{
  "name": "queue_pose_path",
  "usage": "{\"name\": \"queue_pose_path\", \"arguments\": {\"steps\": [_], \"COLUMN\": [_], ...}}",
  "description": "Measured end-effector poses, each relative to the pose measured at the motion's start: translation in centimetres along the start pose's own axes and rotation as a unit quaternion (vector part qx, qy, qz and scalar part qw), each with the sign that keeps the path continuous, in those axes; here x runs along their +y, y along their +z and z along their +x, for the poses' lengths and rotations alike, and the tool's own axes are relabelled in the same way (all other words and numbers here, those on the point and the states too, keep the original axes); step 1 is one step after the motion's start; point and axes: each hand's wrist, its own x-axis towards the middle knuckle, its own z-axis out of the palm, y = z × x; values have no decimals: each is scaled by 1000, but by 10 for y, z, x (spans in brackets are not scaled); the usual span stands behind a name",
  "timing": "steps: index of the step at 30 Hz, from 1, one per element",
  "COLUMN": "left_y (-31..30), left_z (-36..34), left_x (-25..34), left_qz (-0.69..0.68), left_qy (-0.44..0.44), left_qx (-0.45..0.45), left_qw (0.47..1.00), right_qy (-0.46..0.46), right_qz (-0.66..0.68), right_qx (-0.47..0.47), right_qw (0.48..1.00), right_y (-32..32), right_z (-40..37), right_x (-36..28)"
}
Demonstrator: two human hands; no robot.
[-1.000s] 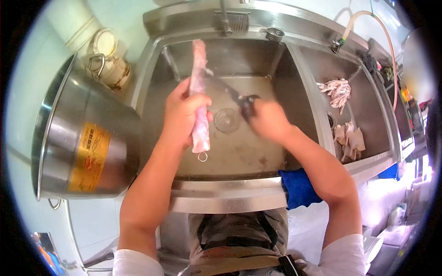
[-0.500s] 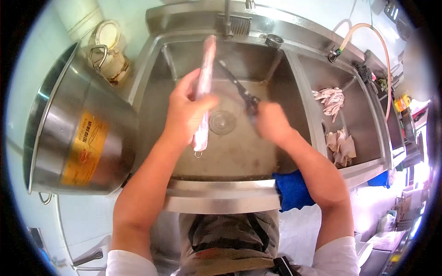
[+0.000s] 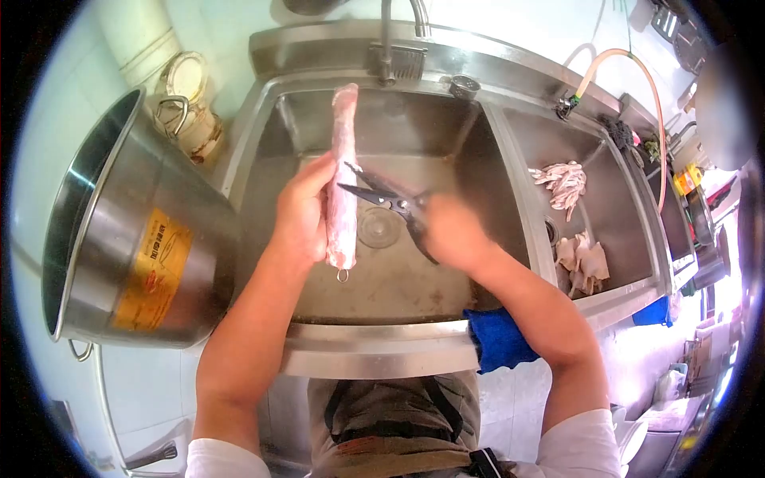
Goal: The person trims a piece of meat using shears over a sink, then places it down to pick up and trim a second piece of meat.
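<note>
Over the large sink basin (image 3: 398,295), my left hand (image 3: 304,211) is wrapped round a long, pale pink piece of meat (image 3: 343,215) held upright, with a small metal ring at its lower end. My right hand (image 3: 453,231), blurred by motion, grips black scissors (image 3: 390,202) by the handles. The scissor blades are apart and their tips touch or overlap the middle of the meat. Below them lies the round drain (image 3: 379,229).
A tall steel pot (image 3: 96,263) with a yellow label stands at the left. In the right basin lie pale strips (image 3: 564,187) and flat pale pieces (image 3: 586,263). A blue cloth (image 3: 502,341) hangs over the front rim. A hose (image 3: 637,60) curves at the back right.
The scissors have swung toward the meat, and their blades have spread at its side. My left thumb no longer crosses the front of the meat. The view has shifted slightly.
</note>
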Motion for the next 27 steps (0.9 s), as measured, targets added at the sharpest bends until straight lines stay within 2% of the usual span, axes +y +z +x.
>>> {"name": "queue_pose_path", "arguments": {"steps": [7, 10, 12, 13, 16, 19, 22, 27], "left_y": [12, 12, 7, 6, 10, 17, 22, 16], "left_z": [-9, -7, -11, -11, -9, -12, -15, -14], "left_x": [4, 6, 9, 8, 1, 0, 0, 1], "left_qz": [0, 15, 39, 26, 5, 9, 18, 60], "left_qy": [2, -12, -32, -23, 5, 22, 29, 41], "left_qx": [13, 7, -17, -11, -2, 4, 17, -9], "left_qw": [1000, 1000, 999, 999, 1000, 1000, 999, 997], "right_qy": [76, 68, 89, 99, 103, 42, 64, 91], "right_qz": [16, 69, 109, 130, 156, 114, 90, 58], "right_qx": [-81, -43, -77, -95, -66, -37, -23, -101], "right_qw": [994, 994, 987, 982, 980, 992, 994, 989], "right_y": [0, 13, 16, 17, 4, 8, 3, -4], "right_z": [3, 2, 4, 6, 6, 3, 3, 6], "right_x": [-4, 7, 8, 6, -11, -6, -11, -8]}}
